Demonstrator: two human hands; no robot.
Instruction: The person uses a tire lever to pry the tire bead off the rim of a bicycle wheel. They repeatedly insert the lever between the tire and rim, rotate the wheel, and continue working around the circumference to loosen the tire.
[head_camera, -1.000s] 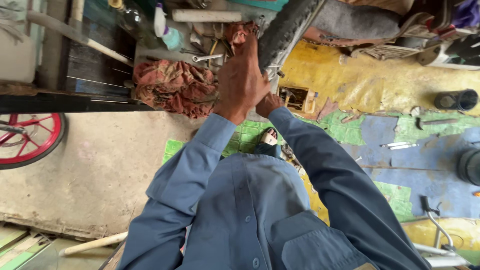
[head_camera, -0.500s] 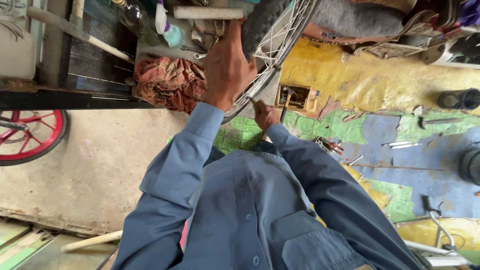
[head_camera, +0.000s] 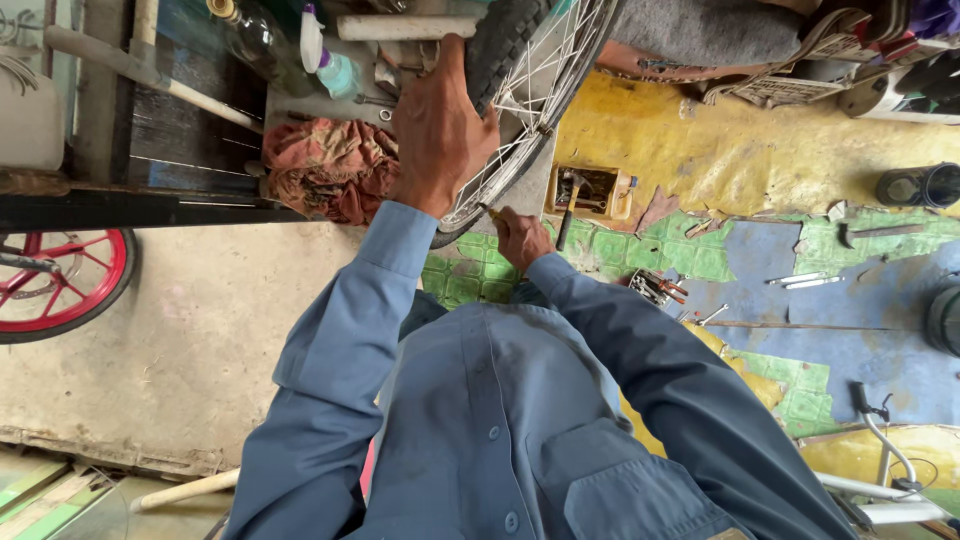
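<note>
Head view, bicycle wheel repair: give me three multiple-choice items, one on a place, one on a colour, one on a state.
1. Where does the left hand rest?
A. on the tyre of the spoked wheel
B. on the red-rimmed wheel
C. on the hammer

2. What colour is the rim of the small wheel at the left edge?
A. yellow
B. red
C. white

3. How is the right hand?
A. open and flat on the floor
B. closed around a small tool at the spokes
C. holding the spray bottle

Answers:
1. A, the left hand's fingers grip the black tyre at the top of the wheel.
2. B, the rim at the left edge is bright red.
3. B, the fist is curled, with a yellowish tool tip pointing at the rim.
</note>
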